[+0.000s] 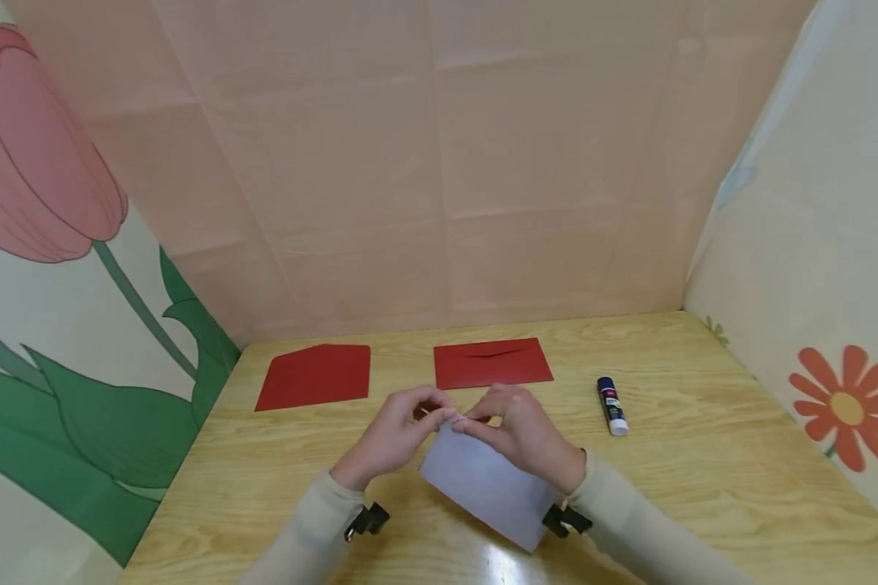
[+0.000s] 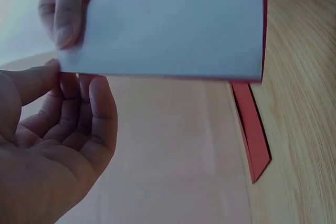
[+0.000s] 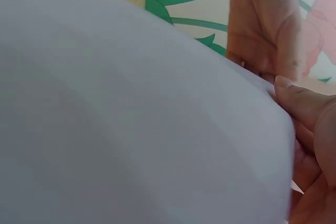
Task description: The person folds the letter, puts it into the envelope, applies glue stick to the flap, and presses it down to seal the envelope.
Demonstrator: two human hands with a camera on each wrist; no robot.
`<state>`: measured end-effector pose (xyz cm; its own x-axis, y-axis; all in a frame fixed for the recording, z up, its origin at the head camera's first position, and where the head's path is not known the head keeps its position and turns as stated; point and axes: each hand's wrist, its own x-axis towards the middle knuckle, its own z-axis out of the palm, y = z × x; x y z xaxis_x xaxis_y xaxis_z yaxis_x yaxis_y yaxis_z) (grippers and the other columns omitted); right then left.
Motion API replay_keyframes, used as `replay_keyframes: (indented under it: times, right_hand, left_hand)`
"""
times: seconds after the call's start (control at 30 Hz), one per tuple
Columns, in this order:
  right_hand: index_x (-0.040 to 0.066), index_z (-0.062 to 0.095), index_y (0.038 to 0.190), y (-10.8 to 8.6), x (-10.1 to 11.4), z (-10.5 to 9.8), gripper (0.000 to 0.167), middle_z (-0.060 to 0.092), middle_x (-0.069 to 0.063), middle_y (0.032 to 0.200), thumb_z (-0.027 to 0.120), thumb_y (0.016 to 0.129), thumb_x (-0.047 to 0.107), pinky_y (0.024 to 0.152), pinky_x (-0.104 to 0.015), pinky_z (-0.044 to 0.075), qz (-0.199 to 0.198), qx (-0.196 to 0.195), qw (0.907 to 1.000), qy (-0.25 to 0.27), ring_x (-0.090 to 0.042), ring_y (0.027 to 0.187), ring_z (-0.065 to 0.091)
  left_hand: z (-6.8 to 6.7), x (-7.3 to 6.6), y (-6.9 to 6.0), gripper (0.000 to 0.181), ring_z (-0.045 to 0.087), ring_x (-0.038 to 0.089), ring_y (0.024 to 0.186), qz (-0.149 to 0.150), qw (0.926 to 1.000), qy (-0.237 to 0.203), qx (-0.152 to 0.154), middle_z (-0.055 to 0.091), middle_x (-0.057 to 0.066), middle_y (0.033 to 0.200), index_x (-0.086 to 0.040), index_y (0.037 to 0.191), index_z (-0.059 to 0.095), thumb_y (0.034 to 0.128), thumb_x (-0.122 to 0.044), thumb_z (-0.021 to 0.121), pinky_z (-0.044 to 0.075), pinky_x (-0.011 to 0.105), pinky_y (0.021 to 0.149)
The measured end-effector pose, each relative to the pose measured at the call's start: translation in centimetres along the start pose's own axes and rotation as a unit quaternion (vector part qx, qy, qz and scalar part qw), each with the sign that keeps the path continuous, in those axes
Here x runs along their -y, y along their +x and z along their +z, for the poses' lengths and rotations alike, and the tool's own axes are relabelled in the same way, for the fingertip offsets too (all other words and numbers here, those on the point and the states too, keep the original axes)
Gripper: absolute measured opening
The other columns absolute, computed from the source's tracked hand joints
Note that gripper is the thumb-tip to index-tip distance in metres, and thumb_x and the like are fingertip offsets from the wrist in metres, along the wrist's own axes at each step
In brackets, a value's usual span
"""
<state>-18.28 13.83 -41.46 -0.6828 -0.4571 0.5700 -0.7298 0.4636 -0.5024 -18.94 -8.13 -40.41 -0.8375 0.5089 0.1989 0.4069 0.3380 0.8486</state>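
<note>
A white sheet (image 1: 486, 479) is held up off the table, one corner pinched by both hands; a red edge shows along it in the left wrist view (image 2: 264, 24). My left hand (image 1: 395, 431) pinches the corner between thumb and fingertips, its other fingers curled below. Close beside it, my right hand (image 1: 519, 431) pinches the same corner with its thumb on the white face (image 3: 184, 114). The fingertips of the two hands nearly meet.
On the wooden table (image 1: 702, 455), a red envelope (image 1: 315, 378) lies at the back left and another red envelope (image 1: 493, 366) at the back middle. A dark blue glue stick (image 1: 611, 405) with a white end lies to the right. Printed cloths surround the table.
</note>
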Motion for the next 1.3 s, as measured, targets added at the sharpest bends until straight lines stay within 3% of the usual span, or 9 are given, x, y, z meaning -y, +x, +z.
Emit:
replay_keyframes:
  times: [0.2, 0.47, 0.8, 1.13, 1.3]
  right_hand:
    - [0.017, 0.081, 0.086, -0.1, -0.3, -0.7, 0.009, 0.073, 0.013, 0.08, 0.079, 0.087, 0.026, 0.057, -0.021, 0.048, 0.033, 0.031, 0.999, 0.005, -0.001, 0.073, 0.057]
    - [0.019, 0.082, 0.087, -0.5, -1.3, -1.5, 0.008, 0.073, 0.013, 0.082, 0.078, 0.088, 0.027, 0.057, -0.022, 0.049, 0.061, 0.051, 0.9967, 0.014, -0.002, 0.073, 0.058]
    - [0.024, 0.081, 0.086, -1.8, -3.2, -2.2, 0.009, 0.072, 0.018, 0.082, 0.076, 0.089, 0.031, 0.058, -0.023, 0.047, 0.092, 0.068, 0.9935, 0.004, -0.003, 0.073, 0.056]
    - [0.025, 0.079, 0.086, -2.3, -4.0, -2.4, 0.006, 0.07, 0.017, 0.083, 0.075, 0.091, 0.026, 0.062, -0.023, 0.049, 0.106, 0.085, 0.9907, -0.005, -0.003, 0.076, 0.057]
    - [0.024, 0.077, 0.094, -1.4, -2.8, -1.9, 0.003, 0.068, 0.017, 0.084, 0.075, 0.092, 0.026, 0.066, -0.024, 0.051, 0.099, 0.093, 0.9908, 0.003, -0.003, 0.077, 0.058]
  left_hand:
    - [-1.0, 0.8, 0.0, 0.012, 0.064, 0.02, 0.085, -0.02, 0.9994, -0.026, -0.014, 0.067, -0.001, 0.098, -0.016, 0.103, 0.069, 0.1008, -0.025, 0.061, 0.056, 0.033, 0.078]
    - [-2.9, 2.3, -0.3, 0.014, 0.063, 0.021, 0.084, -0.047, 0.9966, -0.034, -0.058, 0.066, 0.007, 0.096, -0.007, 0.103, 0.068, 0.1, -0.019, 0.062, 0.057, 0.031, 0.077]
    - [-4.7, 4.1, -0.8, 0.018, 0.062, 0.025, 0.087, -0.083, 0.9905, -0.055, -0.095, 0.066, 0.01, 0.097, -0.004, 0.104, 0.069, 0.0987, -0.02, 0.064, 0.056, 0.047, 0.083]
    - [-4.0, 4.9, -0.8, 0.018, 0.064, 0.024, 0.089, -0.1, 0.9898, -0.077, -0.065, 0.066, 0.011, 0.101, -0.002, 0.106, 0.065, 0.0991, -0.019, 0.063, 0.056, 0.05, 0.085]
    - [-2.8, 4.1, -0.6, 0.014, 0.064, 0.024, 0.086, -0.073, 0.9937, -0.074, -0.042, 0.065, 0.01, 0.099, -0.004, 0.104, 0.065, 0.1002, -0.017, 0.061, 0.057, 0.048, 0.082]
